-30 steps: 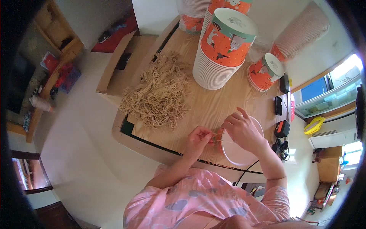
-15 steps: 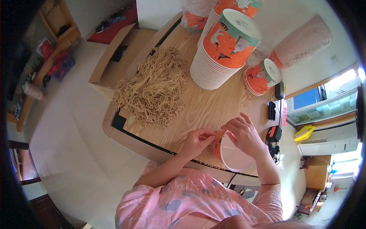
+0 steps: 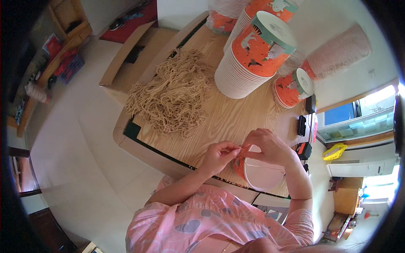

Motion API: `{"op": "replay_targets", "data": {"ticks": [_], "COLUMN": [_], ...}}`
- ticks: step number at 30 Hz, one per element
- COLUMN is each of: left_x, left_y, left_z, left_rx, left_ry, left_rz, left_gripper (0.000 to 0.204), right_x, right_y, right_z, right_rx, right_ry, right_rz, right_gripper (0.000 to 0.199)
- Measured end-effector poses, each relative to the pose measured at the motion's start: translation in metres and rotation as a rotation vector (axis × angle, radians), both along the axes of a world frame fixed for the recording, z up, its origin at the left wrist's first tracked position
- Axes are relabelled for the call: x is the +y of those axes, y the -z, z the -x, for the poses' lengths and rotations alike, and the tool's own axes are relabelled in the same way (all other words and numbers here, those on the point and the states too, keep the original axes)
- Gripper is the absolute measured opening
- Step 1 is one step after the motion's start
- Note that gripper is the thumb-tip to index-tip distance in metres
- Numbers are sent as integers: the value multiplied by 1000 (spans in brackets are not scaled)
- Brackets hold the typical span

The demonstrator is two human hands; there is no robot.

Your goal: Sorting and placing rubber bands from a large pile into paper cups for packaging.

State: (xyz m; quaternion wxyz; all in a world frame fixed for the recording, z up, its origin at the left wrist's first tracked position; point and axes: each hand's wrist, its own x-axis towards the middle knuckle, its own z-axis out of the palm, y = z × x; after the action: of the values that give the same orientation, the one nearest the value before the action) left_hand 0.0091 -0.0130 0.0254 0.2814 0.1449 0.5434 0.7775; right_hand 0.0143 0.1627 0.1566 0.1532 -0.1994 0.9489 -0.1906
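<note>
An orange paper bucket with a white inside stands at the near edge of the wooden table. My left hand pinches its orange rim on the left side. My right hand lies over the rim from above, fingers curled onto the same spot, so both hands meet at the bucket's near-left rim. Whether a string is between the fingers is hidden. A heap of tan string handles lies on the table to the left of my hands.
A tall stack of orange and white buckets stands at the table's far side, a shorter stack to its right. Small dark devices lie along the right edge. An open cardboard box sits on the floor left.
The view has shifted slightly. My hands stay at the bucket's rim, the fingers of both drawn a little closer together.
</note>
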Motion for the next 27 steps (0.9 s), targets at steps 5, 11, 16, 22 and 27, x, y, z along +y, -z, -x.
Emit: {"op": "replay_targets", "data": {"ticks": [5, 11, 16, 22, 27], "left_x": [0, -2, 2, 8, 10], "left_y": [4, -7, -9, -7, -3], "left_z": [-1, 1, -4, -6, -6], "left_rx": [12, 21, 159, 218, 163], "left_ry": [-11, 38, 68, -24, -35], "left_rz": [0, 24, 86, 83, 47], "left_gripper": [13, 16, 18, 13, 10], "right_x": [0, 6, 5, 3, 2], "right_y": [1, 3, 3, 1, 0], "right_z": [-1, -1, -2, -2, -1], "right_rx": [-120, -112, -97, -95, -113], "right_ry": [4, 51, 71, 79, 105], "right_rz": [3, 7, 15, 9, 74], "right_gripper": [13, 14, 12, 12, 10]}}
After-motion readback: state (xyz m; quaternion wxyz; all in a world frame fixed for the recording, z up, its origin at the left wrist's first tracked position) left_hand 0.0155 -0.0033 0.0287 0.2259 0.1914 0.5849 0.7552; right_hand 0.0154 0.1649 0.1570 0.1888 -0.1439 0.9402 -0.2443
